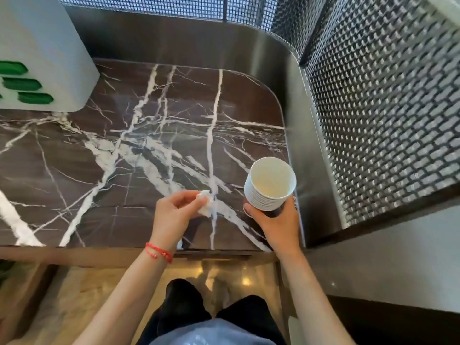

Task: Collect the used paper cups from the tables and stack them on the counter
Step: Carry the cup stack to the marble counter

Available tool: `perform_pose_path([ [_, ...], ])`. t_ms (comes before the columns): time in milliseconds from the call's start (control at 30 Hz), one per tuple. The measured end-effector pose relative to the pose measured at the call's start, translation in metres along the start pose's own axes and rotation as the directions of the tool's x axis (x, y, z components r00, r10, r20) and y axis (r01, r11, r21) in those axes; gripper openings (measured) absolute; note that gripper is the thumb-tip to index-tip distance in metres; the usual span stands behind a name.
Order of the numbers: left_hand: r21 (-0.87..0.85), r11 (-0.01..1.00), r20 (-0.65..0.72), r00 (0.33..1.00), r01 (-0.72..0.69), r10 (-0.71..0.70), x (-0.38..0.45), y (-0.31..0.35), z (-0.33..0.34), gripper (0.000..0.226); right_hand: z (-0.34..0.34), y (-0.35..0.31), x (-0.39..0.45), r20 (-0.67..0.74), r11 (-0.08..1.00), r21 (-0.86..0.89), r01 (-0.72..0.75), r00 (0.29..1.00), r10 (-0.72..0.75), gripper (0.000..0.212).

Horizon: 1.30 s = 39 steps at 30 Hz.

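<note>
Fingers [288, 207] curled round cup stack [270, 185], tilted above counter [124, 145].

L grip [178, 210] fingers pinched | R grip [276, 221] curled, gripping

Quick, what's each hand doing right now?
Left hand: pinching a crumpled white tissue.
Right hand: fingers curled round a stack of paper cups.

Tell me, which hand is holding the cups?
The right hand grips the stack of paper cups from below, above the marble counter. The left hand, with the red bracelet, only pinches a crumpled white tissue.
</note>
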<state>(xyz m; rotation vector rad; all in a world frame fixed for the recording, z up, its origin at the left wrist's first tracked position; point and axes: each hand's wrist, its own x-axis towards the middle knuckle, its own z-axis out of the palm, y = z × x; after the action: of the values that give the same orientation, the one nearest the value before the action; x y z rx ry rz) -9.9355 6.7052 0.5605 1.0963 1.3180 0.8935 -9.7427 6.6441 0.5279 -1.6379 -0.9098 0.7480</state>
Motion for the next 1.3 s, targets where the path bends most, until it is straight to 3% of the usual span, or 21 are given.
perform_pose_path([
  [333,0.036,0.999,0.058,0.998,-0.002,0.0,0.039,0.022,0.012,0.011,0.01,-0.01,0.026,-0.13,0.999,0.044,-0.027,0.991,0.033,0.078],
  [467,0.045,0.999,0.099,0.995,-0.006,0.001,0.05,0.024,0.015,0.007,0.015,-0.007,0.029,-0.191,0.999,0.037,-0.02,0.981,0.027,0.064],
  [800,-0.006,1.0,0.143,0.99,0.014,-0.013,0.056,0.032,0.019,0.011,0.019,-0.016,0.073,-0.328,0.999,-0.049,-0.022,0.945,0.005,0.065],
  [1300,0.011,1.0,0.125,0.992,-0.002,0.0,0.046,0.029,0.021,0.006,0.021,-0.018,0.101,-0.377,0.997,-0.08,-0.025,0.926,-0.006,0.075],
])
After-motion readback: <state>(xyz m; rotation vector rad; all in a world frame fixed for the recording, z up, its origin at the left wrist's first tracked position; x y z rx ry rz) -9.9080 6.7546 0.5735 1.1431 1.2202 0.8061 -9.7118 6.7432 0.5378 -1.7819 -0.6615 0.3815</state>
